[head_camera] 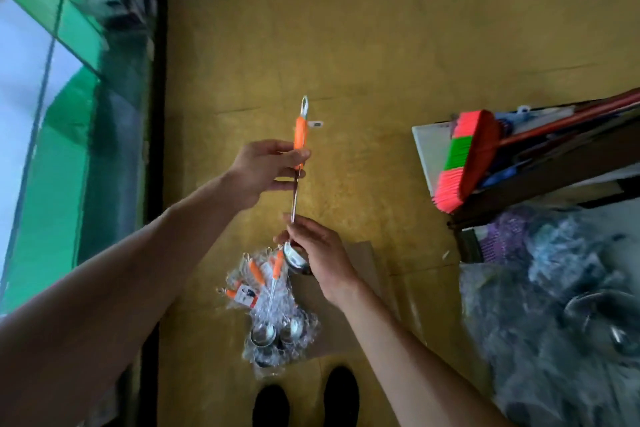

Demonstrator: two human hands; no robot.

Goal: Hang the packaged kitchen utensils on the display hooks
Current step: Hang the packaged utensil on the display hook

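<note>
Above the bundle (273, 308) on the floor (346, 62), the left hand (266, 170) gripped a ladle (300, 135) by its orange handle, the right hand (318, 253) pinched its shaft; pick-up seemed done, and next its end loop needed a hook, none in view.

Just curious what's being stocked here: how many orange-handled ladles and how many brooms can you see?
Orange-handled steel ladle, held up: 1
Orange-handled ladles in the clear plastic bundle: 3 showing
Pink-and-green bristled broom: 1
Total: 5

Yellow floor (346, 45); green glass counter (69, 114) left.
</note>
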